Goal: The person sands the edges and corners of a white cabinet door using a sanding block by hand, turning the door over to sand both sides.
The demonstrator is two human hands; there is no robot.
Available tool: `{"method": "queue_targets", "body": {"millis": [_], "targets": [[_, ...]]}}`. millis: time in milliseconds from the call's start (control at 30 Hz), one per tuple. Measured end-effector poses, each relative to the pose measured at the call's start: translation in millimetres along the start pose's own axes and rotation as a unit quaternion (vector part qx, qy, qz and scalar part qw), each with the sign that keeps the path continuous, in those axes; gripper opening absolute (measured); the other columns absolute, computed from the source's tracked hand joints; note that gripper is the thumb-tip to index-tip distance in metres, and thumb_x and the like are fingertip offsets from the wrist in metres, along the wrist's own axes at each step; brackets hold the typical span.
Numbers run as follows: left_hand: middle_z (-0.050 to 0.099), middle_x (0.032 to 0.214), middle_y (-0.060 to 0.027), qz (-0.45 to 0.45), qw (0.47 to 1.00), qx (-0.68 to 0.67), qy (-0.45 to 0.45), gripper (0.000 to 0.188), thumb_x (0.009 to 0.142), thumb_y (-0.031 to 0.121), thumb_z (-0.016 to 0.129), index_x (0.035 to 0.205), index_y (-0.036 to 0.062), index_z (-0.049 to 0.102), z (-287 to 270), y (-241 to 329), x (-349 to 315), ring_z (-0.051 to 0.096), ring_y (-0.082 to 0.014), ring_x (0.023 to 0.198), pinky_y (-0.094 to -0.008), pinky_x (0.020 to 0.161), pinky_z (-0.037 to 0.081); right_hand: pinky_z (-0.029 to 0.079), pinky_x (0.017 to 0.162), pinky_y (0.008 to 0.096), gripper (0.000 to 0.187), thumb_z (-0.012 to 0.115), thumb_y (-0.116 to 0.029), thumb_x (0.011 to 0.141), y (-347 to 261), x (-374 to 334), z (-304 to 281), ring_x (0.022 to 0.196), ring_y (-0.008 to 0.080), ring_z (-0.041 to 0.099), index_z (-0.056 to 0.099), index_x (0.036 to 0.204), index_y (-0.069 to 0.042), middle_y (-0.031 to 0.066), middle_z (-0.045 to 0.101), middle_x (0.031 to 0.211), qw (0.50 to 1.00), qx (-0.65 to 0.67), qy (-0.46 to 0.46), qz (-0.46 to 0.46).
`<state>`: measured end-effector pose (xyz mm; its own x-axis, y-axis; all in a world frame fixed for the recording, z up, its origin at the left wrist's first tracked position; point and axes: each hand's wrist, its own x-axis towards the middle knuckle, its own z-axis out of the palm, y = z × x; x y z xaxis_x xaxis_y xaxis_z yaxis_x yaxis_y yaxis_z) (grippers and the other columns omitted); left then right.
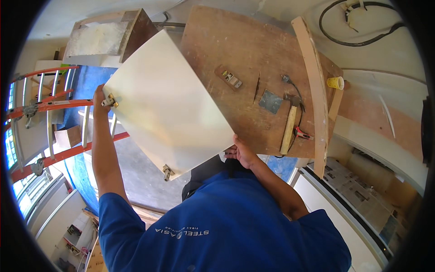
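I hold a white cabinet door panel [167, 104] tilted in front of me, with both hands. My left hand [99, 99] grips its left edge right beside a metal hinge [110, 101]. My right hand [241, 152] holds the panel's lower right edge, close to the front of a brown wooden worktop [226, 50]. A second hinge [167, 172] sticks out from the panel's lower edge. The panel's upper right part overlaps the worktop's left side.
On the worktop lie a hammer [290, 124], a grey metal plate [270, 101], a small hinge part [229, 77] and red-handled pliers [302, 133]. A long wooden strip [312, 86] and a yellow cup [335, 83] are at its right. An orange ladder [45, 105] stands left.
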<state>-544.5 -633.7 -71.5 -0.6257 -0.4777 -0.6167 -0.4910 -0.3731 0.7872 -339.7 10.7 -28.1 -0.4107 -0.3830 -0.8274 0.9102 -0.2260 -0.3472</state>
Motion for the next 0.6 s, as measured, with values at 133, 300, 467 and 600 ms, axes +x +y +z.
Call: {"method": "queue_targets", "body": {"millis": [133, 300, 467, 600], "targets": [[0.071, 0.091, -0.0089, -0.071, 0.997, 0.007, -0.014, 0.029, 0.099, 0.033, 0.057, 0.101, 0.0057, 0.067, 74.2, -4.8, -11.7, 0.071, -0.0271, 0.077, -0.0438, 0.072, 0.060, 0.057, 0.093, 0.0431, 0.063, 0.046, -0.062, 0.105, 3.0, -6.9, -11.9, 0.110, 0.0255, 0.070, 0.055, 0.140, -0.011, 0.0136, 0.070, 0.125, 0.998, 0.048, 0.044, 0.003], [0.072, 0.101, -0.0126, -0.056, 0.998, 0.000, -0.031, 0.035, 0.098, 0.031, 0.060, 0.115, 0.0011, 0.065, 95.8, -9.2, 19.9, 0.072, -0.0295, 0.087, -0.0473, 0.076, 0.060, 0.055, 0.097, 0.0469, 0.066, 0.050, -0.063, 0.102, 12.3, 0.6, -23.0, 0.119, 0.0309, 0.067, 0.052, 0.144, -0.011, 0.0160, 0.068, 0.130, 0.996, 0.078, 0.042, 0.017], [0.071, 0.110, -0.0133, -0.072, 0.997, -0.010, -0.038, 0.038, 0.098, 0.030, 0.061, 0.121, 0.0004, 0.062, 140.2, -7.0, 29.1, 0.073, -0.0312, 0.093, -0.0482, 0.081, 0.061, 0.055, 0.094, 0.0467, 0.066, 0.049, -0.063, 0.102, 5.8, -4.7, -17.7, 0.115, 0.0304, 0.067, 0.056, 0.140, -0.010, 0.0159, 0.069, 0.127, 0.990, 0.104, 0.094, 0.033], [0.071, 0.110, -0.0127, -0.064, 0.996, -0.015, -0.063, 0.037, 0.098, 0.030, 0.061, 0.121, 0.0011, 0.063, 195.9, -1.0, 9.1, 0.073, -0.0311, 0.093, -0.0490, 0.081, 0.061, 0.055, 0.093, 0.0462, 0.069, 0.049, -0.067, 0.101, -2.3, -11.9, -12.3, 0.112, 0.0300, 0.067, 0.056, 0.139, -0.010, 0.0161, 0.069, 0.126, 0.979, 0.113, 0.169, 0.006]]}}
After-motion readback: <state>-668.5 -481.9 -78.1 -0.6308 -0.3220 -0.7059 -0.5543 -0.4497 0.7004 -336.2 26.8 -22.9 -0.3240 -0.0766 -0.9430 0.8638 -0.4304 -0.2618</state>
